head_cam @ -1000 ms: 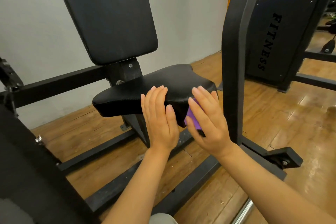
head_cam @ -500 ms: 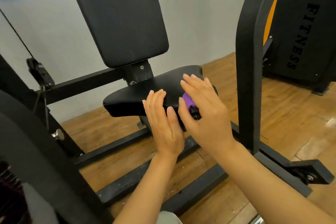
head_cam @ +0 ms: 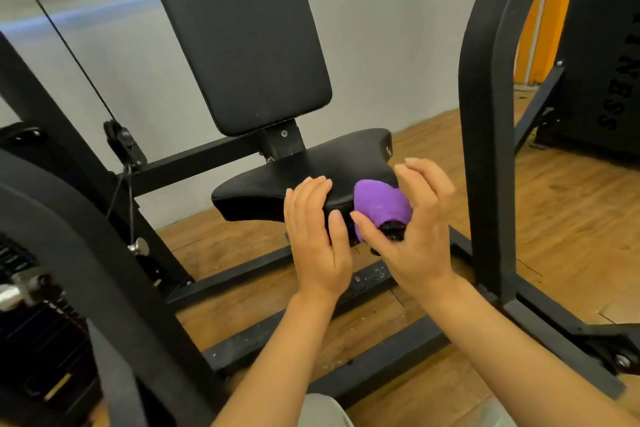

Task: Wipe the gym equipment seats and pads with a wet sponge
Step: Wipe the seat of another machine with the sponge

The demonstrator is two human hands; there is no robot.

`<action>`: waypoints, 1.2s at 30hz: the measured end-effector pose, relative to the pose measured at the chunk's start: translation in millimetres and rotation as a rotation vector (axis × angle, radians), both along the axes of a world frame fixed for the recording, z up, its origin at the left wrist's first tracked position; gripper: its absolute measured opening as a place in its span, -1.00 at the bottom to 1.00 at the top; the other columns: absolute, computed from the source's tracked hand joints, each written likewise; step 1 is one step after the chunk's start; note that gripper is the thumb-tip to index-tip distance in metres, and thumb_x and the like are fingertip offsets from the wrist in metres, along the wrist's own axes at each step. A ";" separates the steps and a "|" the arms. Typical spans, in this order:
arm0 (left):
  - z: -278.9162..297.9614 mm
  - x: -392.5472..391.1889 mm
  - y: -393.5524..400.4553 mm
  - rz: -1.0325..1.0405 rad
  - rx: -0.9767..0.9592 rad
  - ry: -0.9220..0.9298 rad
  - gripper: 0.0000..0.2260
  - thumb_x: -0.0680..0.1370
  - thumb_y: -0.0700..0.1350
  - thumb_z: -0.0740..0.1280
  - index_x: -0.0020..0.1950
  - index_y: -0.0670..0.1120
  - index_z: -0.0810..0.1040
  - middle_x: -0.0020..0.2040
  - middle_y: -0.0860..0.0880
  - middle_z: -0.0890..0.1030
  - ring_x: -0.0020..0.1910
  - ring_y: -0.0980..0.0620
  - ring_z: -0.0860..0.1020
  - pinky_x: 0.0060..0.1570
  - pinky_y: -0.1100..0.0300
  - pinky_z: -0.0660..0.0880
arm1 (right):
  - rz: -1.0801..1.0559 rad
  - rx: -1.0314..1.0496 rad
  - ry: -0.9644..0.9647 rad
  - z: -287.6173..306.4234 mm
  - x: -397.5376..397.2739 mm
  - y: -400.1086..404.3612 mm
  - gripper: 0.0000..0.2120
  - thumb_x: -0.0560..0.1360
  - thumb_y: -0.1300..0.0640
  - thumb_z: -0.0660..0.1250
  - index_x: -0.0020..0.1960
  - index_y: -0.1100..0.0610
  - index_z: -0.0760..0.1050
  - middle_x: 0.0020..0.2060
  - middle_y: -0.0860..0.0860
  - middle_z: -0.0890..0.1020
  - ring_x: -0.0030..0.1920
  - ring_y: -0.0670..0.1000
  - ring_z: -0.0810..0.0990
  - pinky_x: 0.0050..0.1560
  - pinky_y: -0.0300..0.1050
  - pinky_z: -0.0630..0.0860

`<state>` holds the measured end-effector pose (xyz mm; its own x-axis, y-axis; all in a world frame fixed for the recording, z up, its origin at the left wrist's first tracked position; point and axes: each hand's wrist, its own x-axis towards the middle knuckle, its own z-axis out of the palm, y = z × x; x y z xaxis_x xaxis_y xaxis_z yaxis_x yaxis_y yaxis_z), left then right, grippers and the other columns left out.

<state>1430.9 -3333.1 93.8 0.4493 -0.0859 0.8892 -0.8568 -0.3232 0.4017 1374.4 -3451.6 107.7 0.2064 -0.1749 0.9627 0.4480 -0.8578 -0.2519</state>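
Wooden gym floor [head_cam: 571,218], rounded purple sponge [head_cam: 379,206], black seat [head_cam: 304,177]

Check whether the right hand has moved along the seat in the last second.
Yes. The right hand with the purple sponge moved up from the seat front edge onto its top.

A black steel frame post [head_cam: 485,114] stands on the wooden floor [head_cam: 554,218]; a thin cable [head_cam: 59,28] runs to a pulley [head_cam: 121,142] before the grey wall [head_cam: 104,62].

Left hand [head_cam: 317,236] lies flat with fingers straight; right hand [head_cam: 412,229] has fingers curled in a grip.
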 end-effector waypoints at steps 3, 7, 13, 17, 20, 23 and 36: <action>0.6 -2.5 -4.0 0.047 -0.018 -0.002 -0.68 0.71 -0.01 0.02 0.35 -0.10 0.39 0.31 -0.06 0.49 0.40 -0.03 0.41 0.51 -0.12 0.18 | 0.004 -0.116 -0.138 -10.5 1.3 -4.7 -0.63 0.54 0.08 0.45 0.23 0.22 0.43 0.20 0.11 0.50 0.24 0.10 0.52 0.28 -0.04 0.53; 3.4 -7.1 -6.0 0.081 -0.019 -0.003 -0.70 0.70 -0.04 0.02 0.37 -0.07 0.36 0.32 -0.03 0.46 0.40 -0.05 0.41 0.50 -0.12 0.19 | 0.057 -0.226 -0.158 -25.9 7.2 -11.5 -0.62 0.57 0.22 0.40 0.34 0.24 0.42 0.29 0.17 0.55 0.35 0.16 0.48 0.35 0.11 0.46; 2.5 -21.4 -20.1 0.194 -0.073 0.035 -0.66 0.66 -0.15 0.02 0.36 -0.22 0.40 0.32 -0.15 0.49 0.40 -0.11 0.39 0.43 -0.26 0.22 | 0.037 -0.260 -0.135 -44.7 13.0 -13.4 -0.56 0.64 0.24 0.28 0.47 0.14 0.24 0.37 0.12 0.39 0.55 0.07 0.16 0.52 0.06 0.22; 2.5 -24.7 -25.1 0.240 -0.087 0.035 -0.65 0.65 -0.16 0.01 0.34 -0.28 0.39 0.32 -0.08 0.45 0.39 -0.11 0.39 0.33 -0.38 0.29 | 0.134 -0.072 -0.060 -39.2 13.9 -0.7 -0.68 0.66 0.26 0.15 0.41 0.18 0.31 0.36 0.14 0.38 0.44 0.17 0.32 0.48 0.16 0.28; 4.0 -28.4 -25.0 0.263 -0.058 0.060 -0.64 0.65 -0.15 0.01 0.36 -0.28 0.38 0.34 -0.06 0.42 0.40 -0.13 0.38 0.32 -0.37 0.30 | 0.233 0.265 0.011 -17.8 12.2 5.2 -0.70 0.64 0.22 0.14 0.36 0.20 0.40 0.34 0.12 0.44 0.37 0.10 0.42 0.37 0.22 0.42; 5.5 -30.3 -26.9 0.288 -0.046 0.069 -0.62 0.69 -0.08 0.00 0.37 -0.28 0.36 0.35 -0.09 0.42 0.41 -0.13 0.37 0.34 -0.33 0.30 | 0.340 0.544 0.044 1.6 16.6 5.2 -0.67 0.64 0.09 0.20 0.32 0.25 0.47 0.29 0.14 0.51 0.31 0.04 0.48 0.21 0.20 0.53; 3.4 -19.1 -24.9 0.293 -0.064 0.045 -0.65 0.69 0.04 0.03 0.36 -0.15 0.33 0.34 -0.08 0.42 0.42 -0.10 0.37 0.35 -0.35 0.29 | 0.309 0.094 -0.007 -36.4 12.0 3.3 -0.72 0.68 0.15 0.18 0.34 0.25 0.32 0.36 0.07 0.37 0.54 -0.04 0.19 0.48 0.13 0.28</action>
<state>1411.8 -3358.0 97.2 0.4853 0.1090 0.8675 -0.7119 -0.5268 0.4644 1386.3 -3448.3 71.3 0.2573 -0.1933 0.9468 0.6854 -0.6542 -0.3198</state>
